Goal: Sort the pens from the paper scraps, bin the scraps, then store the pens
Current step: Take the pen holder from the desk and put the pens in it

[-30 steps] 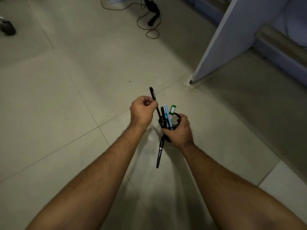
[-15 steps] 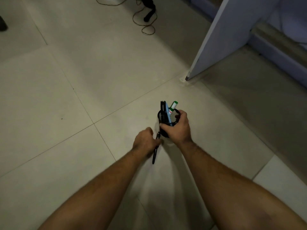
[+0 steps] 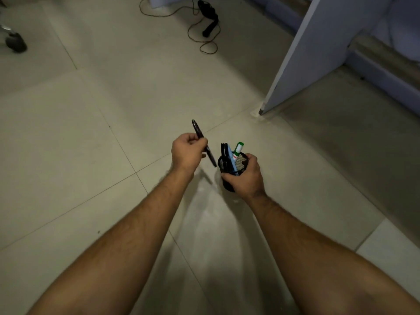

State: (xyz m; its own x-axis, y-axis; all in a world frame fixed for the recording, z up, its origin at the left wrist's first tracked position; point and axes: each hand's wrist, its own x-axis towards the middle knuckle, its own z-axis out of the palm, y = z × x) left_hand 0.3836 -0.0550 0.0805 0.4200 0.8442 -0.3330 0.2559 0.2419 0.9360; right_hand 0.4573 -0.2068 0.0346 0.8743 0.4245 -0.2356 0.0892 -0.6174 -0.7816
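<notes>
From the head camera, the left hand (image 3: 187, 153) is raised beside the holder, its fingers closed in a pinch on a black pen (image 3: 203, 143). The pen slants, its upper end up and to the left, its lower tip just beside the rim of the black mesh pen holder (image 3: 229, 176) but not touching it. Half a second ago this hand was low, down by the holder's base, with the pen hanging below it; now hand and pen are above rim level.

The right hand (image 3: 246, 178) wraps around the holder, fingers closed on its wall and thumb on the near side, as it did earlier. Inside stand two black pens (image 3: 223, 151), a light blue pen (image 3: 231, 156) and a green-capped marker (image 3: 238, 148), all leaning away from the person, unchanged.

The tiled floor (image 3: 113, 110) lies beneath. A brown cable (image 3: 204, 45) and a dark object lie far off at the top. A pale panel (image 3: 302, 53) stands at upper right.
</notes>
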